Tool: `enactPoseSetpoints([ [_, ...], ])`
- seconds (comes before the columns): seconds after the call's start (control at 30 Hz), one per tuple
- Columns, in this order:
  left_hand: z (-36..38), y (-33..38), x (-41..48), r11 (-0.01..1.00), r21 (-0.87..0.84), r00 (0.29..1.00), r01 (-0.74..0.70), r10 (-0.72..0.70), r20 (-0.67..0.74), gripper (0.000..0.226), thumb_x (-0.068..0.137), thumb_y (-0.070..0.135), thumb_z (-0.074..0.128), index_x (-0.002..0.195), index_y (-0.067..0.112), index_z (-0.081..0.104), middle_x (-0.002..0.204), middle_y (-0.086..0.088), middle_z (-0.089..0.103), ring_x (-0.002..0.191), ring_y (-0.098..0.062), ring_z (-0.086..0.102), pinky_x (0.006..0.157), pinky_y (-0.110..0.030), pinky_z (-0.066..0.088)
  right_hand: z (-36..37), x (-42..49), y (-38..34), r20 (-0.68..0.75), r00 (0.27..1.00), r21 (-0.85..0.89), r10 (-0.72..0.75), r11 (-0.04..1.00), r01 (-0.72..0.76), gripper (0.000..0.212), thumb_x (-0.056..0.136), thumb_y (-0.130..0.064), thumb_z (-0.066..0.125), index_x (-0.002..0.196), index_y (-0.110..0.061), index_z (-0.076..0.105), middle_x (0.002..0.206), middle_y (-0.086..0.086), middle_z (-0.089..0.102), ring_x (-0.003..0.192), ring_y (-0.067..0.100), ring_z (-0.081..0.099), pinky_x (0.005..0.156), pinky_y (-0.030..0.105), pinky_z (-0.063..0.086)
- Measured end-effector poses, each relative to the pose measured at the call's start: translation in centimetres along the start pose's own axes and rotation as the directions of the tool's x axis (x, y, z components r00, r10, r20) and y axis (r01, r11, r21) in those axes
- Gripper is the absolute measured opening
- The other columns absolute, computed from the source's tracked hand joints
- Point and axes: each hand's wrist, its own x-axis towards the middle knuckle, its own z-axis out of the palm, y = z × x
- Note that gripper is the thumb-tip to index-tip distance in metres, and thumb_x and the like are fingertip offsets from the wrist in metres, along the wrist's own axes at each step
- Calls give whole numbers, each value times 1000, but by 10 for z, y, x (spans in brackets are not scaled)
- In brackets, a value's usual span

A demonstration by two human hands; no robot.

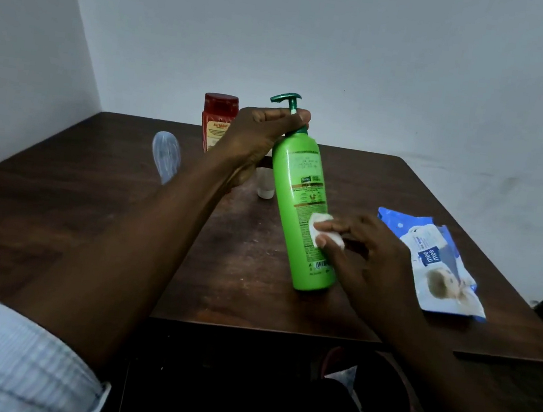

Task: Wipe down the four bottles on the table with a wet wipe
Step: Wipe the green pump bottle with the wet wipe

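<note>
the left hand [258, 138] grips the neck of the green bottle [301, 203], tilting it so the right hand [371, 253] can press the wipe [323, 231] on its side.

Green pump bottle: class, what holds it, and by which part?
The left hand grips the green pump bottle at its neck; the right hand holds a wet wipe against its side.

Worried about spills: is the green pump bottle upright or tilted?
Tilted: the green pump bottle leans, top left of base, left hand gripping its neck.
</note>
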Motion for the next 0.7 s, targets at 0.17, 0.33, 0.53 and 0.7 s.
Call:
enactPoseSetpoints([
  [0.17, 12, -12, -4, 994, 19, 987, -104, 106, -118, 26, 85, 32, 79, 90, 7, 78, 84, -13, 76, 70, -18, 70, 65, -32, 57, -6, -38, -3, -2, 997, 13, 74, 997, -74, 17, 88, -15, 76, 104, -18, 76, 107, -7, 70, 104, 3, 66, 90, 24, 52],
  [0.33, 25, -19, -7, 990, -96, 981, -104, 86, -176, 23, 89, 27, 75, 87, 5, 70, 73, -10, 72, 79, -29, 72, 75, -41, 58, -4, -45, -4, -69, 997, -38, 39, 998, -41, 18, 88, -12, 77, 105, -18, 76, 109, -9, 69, 106, -1, 65, 91, 14, 48],
  [0.53, 33, -17, -20, 916, -400, 999, -36, 36, -7, 50, 106, 47, 38, 100, 11, 71, 69, 2, 68, 76, -21, 64, 76, -37, 52, 5, -29, -14, -93, 989, -89, -112, 991, 103, 20, 90, -12, 72, 109, -14, 77, 111, 2, 68, 105, 7, 65, 96, 16, 46],
  [0.7, 44, -10, -27, 884, -465, 998, -52, 55, -7, 57, 107, 50, 31, 120, 8, 67, 83, -4, 66, 78, -18, 64, 72, -32, 53, 10, 18, -23, -163, 965, -96, -203, 977, 190, 19, 91, -10, 72, 109, -10, 77, 109, 6, 67, 103, 17, 66, 93, 30, 52],
])
